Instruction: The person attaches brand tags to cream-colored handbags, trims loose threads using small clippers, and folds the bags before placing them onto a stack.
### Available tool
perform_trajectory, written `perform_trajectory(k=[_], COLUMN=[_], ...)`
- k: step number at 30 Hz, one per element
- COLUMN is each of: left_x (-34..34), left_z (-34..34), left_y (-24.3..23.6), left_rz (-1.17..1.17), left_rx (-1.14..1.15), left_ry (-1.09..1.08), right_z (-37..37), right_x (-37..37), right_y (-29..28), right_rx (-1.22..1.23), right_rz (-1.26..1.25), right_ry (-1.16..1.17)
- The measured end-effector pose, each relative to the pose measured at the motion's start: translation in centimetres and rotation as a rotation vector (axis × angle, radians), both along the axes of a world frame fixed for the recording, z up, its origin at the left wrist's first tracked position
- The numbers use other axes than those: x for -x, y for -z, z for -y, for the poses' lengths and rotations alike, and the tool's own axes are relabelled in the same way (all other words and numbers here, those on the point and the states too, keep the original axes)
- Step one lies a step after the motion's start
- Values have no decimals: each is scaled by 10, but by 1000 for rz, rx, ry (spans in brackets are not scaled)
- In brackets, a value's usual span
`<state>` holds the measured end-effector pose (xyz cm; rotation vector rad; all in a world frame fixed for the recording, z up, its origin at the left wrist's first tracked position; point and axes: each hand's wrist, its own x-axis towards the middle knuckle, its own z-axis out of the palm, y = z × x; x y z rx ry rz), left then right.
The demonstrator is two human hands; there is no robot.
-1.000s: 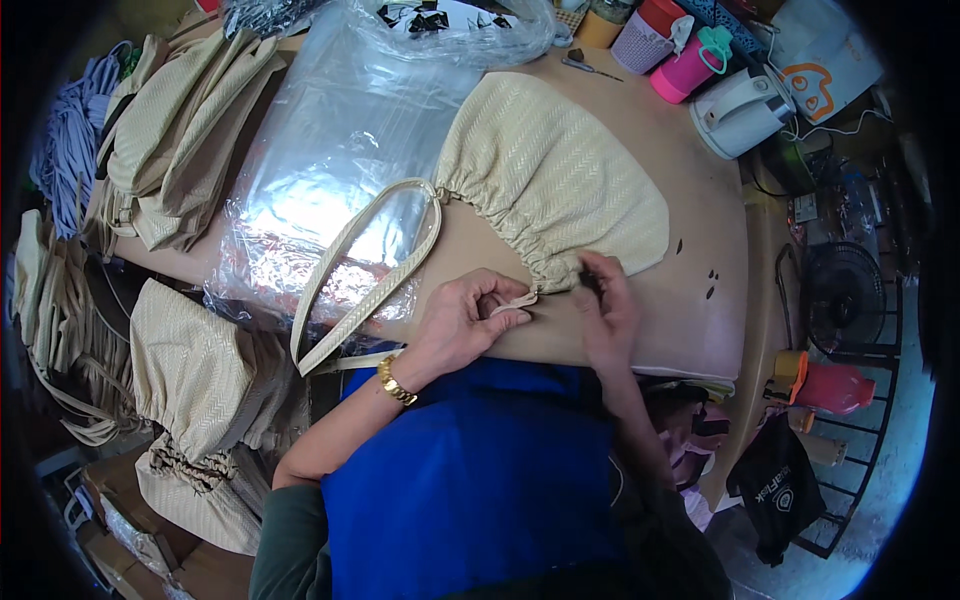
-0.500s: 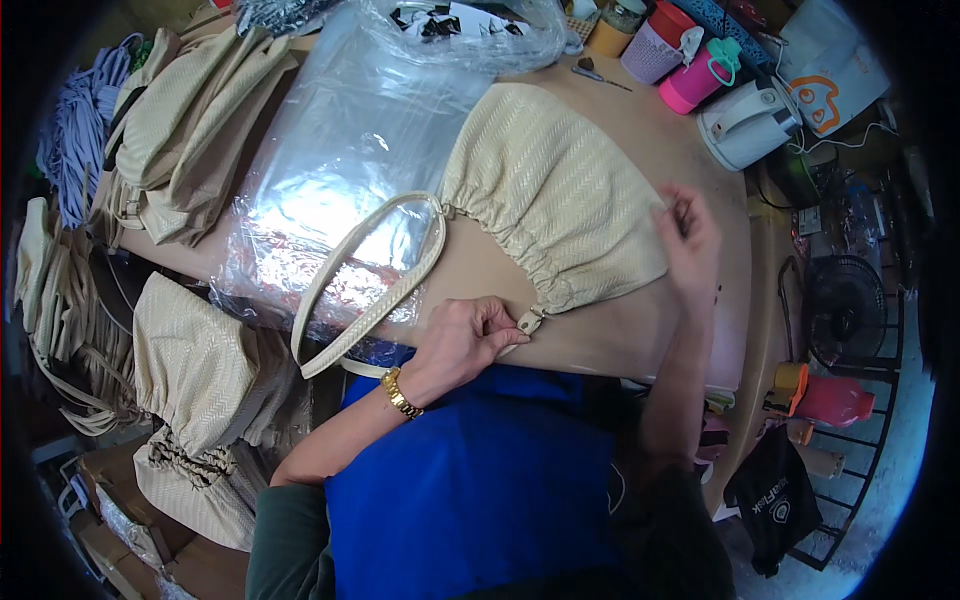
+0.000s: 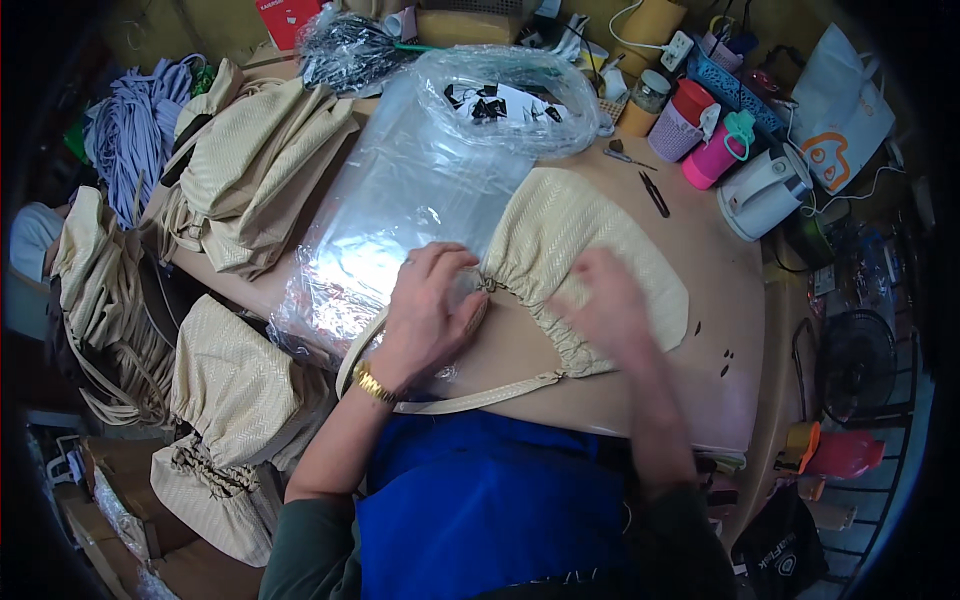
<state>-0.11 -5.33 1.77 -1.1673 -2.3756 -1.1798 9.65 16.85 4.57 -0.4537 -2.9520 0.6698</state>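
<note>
A cream woven bag (image 3: 630, 260) with a gathered mouth lies flat on the table, its mouth toward me and to the left. Its cream strap (image 3: 480, 402) runs from the near end of the mouth along the table edge and loops round under my left wrist. My left hand (image 3: 425, 310), with a gold watch on the wrist, is beside the far end of the mouth. Its thumb and bent fingers are apart, over the strap's attachment. Above the bag's gathered edge is my right hand (image 3: 610, 305), blurred by motion; whether it touches the bag is unclear.
Clear plastic sheets (image 3: 390, 190) lie left of the bag. Stacked cream bags (image 3: 260, 170) sit at the far left, and more bags (image 3: 230, 390) hang below. Black tweezers (image 3: 654, 194), a pink bottle (image 3: 715, 160) and a white kettle (image 3: 765, 195) stand or lie at the right back.
My left hand has let go of the strap's near end and moved up to the far end. My right hand has come left from the bag's base to over its mouth. The view has shifted.
</note>
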Motion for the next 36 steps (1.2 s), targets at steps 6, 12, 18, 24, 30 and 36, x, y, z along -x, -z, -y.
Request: perform_trajectory(k=[6, 12, 18, 24, 30, 36], left_x=[28, -13, -66, -77, -83, -25], left_z=[-45, -45, -44, -40, -52, -128], left_y=[23, 4, 36, 47, 29, 16], left_rz=[79, -179, -143, -104, -279, -227], left_rx=[275, 294, 97, 190, 564, 631], left_ry=[202, 107, 377, 347, 335, 427], right_z=[1, -29, 14, -7, -18, 3], right_x=[-26, -34, -58, -50, -30, -26], right_y=[44, 49, 65, 86, 53, -5], right_rx=[20, 310, -4, 252, 431, -142], right_rz=[-141, -153, -491, -559, -674, -936], right_ry=[-136, -96, -94, 57, 187, -118])
